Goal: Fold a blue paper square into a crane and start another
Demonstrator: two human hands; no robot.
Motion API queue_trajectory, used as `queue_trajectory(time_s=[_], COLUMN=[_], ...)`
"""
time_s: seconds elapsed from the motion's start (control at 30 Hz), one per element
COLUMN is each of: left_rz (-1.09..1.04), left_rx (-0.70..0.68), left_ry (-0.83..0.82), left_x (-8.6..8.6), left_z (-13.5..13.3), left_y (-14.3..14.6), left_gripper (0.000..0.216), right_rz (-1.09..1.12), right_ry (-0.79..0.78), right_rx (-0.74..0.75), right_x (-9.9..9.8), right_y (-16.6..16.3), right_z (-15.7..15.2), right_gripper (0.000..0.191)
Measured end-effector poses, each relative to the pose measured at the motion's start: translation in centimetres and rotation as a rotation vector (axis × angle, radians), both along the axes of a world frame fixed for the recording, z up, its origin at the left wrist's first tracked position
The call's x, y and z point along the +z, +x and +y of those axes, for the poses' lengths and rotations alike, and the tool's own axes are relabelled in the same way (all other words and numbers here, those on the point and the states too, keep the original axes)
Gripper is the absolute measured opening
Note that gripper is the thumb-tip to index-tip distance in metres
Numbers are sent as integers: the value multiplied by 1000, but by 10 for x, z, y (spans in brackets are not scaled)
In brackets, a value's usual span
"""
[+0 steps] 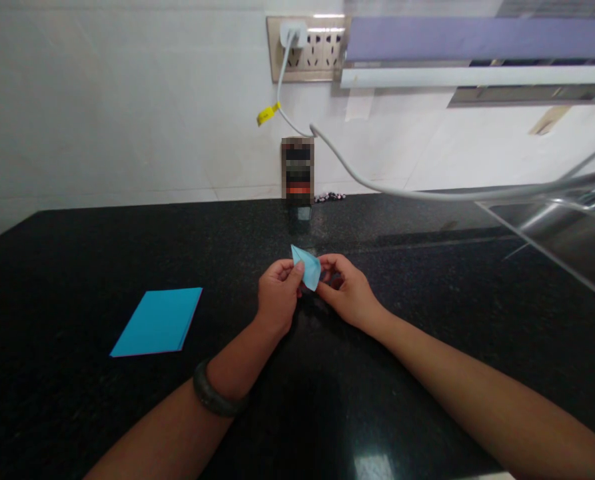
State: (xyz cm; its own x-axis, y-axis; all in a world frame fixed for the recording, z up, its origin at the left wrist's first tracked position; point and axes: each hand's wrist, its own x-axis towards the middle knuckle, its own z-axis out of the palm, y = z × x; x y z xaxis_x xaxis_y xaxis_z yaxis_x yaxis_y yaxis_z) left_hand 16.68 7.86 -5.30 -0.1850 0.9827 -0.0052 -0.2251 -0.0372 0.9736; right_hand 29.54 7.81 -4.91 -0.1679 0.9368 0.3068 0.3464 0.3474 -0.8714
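A small piece of folded light-blue paper [309,268] is held up between my two hands, just above the black countertop. One pointed corner of it rises at the upper left. My left hand [279,293] pinches its left side, with the thumb lying across the front. On the other side, my right hand [348,291] grips the right edge between thumb and fingers. The fingertips behind the paper are partly hidden. To the left lies a stack of square blue paper sheets [157,322], flat on the counter.
The black countertop [102,260] meets a white tiled wall. Against the wall stands a phone-like object with a pixelated front [298,170], beside a beaded strand [330,197]. A white cable [357,177] runs from the wall socket [322,57] towards the metal sink [572,227] at right.
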Motion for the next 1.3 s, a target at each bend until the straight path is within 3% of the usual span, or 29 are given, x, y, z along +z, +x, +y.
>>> queue_trajectory(time_s=[0.17,0.4,0.67,0.93,1.07,1.3], left_rz=[-64,-122,-165,-192,-190,-182], left_rx=[-39,-42,-123,-145,-148,-346], left_ry=[-42,-45,-63,-154,-155,-202], left_x=[1,3,7,9,9,10], left_z=[0,-1,-4,-4,-5,-4], left_y=[0,0,2,0,1,-2], left_gripper=[23,27,67,36,39,47], right_rz=[109,49,8,65,52,93], right_ry=[-25,-35,69,39,81,82], right_rx=[-27,20,3,72,79,135], right_x=[-4,-2,-1,3,2,-2], right_y=[4,3,5,8,8,12], right_z=[7,4,8,6,7,14], right_gripper=[25,24,8,19,13,13])
